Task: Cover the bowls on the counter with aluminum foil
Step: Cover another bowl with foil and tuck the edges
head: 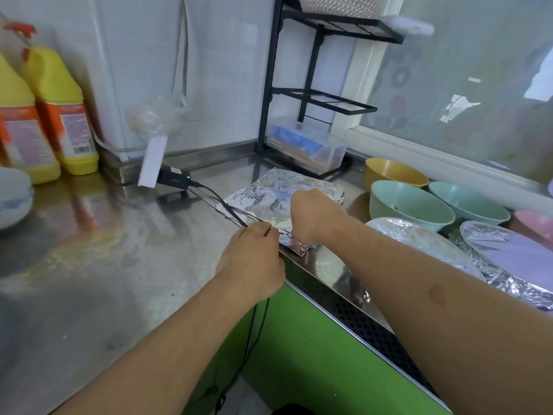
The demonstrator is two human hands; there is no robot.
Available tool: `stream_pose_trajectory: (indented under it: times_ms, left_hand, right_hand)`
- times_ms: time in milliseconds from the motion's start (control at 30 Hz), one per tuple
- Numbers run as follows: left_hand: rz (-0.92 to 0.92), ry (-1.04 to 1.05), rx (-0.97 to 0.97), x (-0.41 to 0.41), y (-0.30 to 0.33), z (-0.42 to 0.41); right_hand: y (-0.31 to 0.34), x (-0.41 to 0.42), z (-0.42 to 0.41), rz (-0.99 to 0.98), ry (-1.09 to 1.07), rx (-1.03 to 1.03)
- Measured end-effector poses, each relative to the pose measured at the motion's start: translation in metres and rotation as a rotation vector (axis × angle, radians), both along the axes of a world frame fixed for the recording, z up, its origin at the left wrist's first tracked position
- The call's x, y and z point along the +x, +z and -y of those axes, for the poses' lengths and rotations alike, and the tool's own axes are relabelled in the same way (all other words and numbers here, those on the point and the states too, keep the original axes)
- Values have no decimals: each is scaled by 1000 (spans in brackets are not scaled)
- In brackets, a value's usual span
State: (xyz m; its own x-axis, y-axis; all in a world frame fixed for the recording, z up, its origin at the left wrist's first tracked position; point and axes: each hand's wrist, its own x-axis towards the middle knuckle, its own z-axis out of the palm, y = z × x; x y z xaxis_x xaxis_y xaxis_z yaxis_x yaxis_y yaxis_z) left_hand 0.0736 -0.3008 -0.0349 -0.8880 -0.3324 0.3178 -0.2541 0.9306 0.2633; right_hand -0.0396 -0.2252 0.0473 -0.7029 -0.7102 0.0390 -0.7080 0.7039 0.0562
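Two hands work at the tabletop's (89, 265) edge: the left hand (250, 253) and the right hand (314, 217). One crumpled sheet of aluminum foil (263, 190) lies flat. Uncovered bowls number four: one yellow bowl (395, 172), two green bowls, the nearer (410, 205) and the farther (469, 202), and one pink bowl (535, 220) cut off at the frame edge. Two foil-covered bowls sit nearest, one (419, 241) beside the other (508, 247). Two yellow detergent jugs (59, 109) stand at the wall. One black rack (314, 85) holds one clear plastic box (305, 145). One white dish (12, 199) shows at far left.
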Motion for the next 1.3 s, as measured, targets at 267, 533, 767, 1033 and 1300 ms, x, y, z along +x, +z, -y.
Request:
stream_pose_trajectory:
  times_ms: [267,533,767,1033,1300]
  left_hand:
    - [-34,-6,-13,1,-4,5]
    - [3,-23,-40,1,-7,6]
    - [-32,-4,118,0,0,10]
    - [-392,271,564,4,26,14]
    - [-391,500,1075,-8,65,42]
  right_hand:
    - [-7,0,10,8,10,1]
    - [-1,8,7,-84,49,-10]
    - [18,10,-5,-158,20,-93]
    - [32,16,-25,-143,6,-91]
    - [39,24,-43,-73,23,-177]
